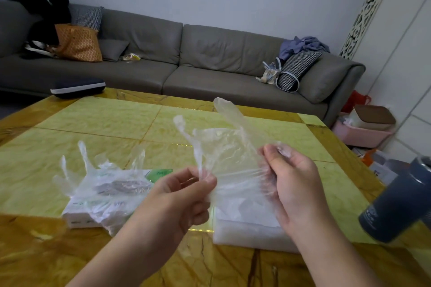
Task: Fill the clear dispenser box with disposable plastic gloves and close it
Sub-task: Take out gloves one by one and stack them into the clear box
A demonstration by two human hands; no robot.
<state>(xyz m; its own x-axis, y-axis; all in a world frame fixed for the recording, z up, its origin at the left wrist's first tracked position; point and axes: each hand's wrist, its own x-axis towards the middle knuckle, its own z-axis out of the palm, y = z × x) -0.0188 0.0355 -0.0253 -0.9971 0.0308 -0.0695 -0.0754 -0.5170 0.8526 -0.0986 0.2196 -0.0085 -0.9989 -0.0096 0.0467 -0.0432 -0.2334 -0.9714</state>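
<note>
Here, a single clear plastic glove (224, 147) is held up above the table (105, 123) between two bare hands. Its left edge is pinched by the left hand (184, 196) between thumb and curled fingers, while its right edge is gripped by the right hand (291, 179), whose fingers are folded over the bunched film. The sheet is stretched taut between the two hands, which are kept a little apart, and the glove's fingers are pointed upward and away (one long finger stands highest, toward the sofa (186, 58)). Under the right hand, a clear box (245, 228) is seen lying on the table near its front edge; whether its lid is open cannot be told, since its top is partly hidden by the glove and hand. To the left, a white carton (79, 216) is rested on the table, and a loose heap of further gloves (105, 184) is draped over it, their fingers sticking up. A dark grey bottle (396, 200) is seen at the right edge, tilted in the wide view. A dark flat case (78, 87) is set at the table's far left corner.
</note>
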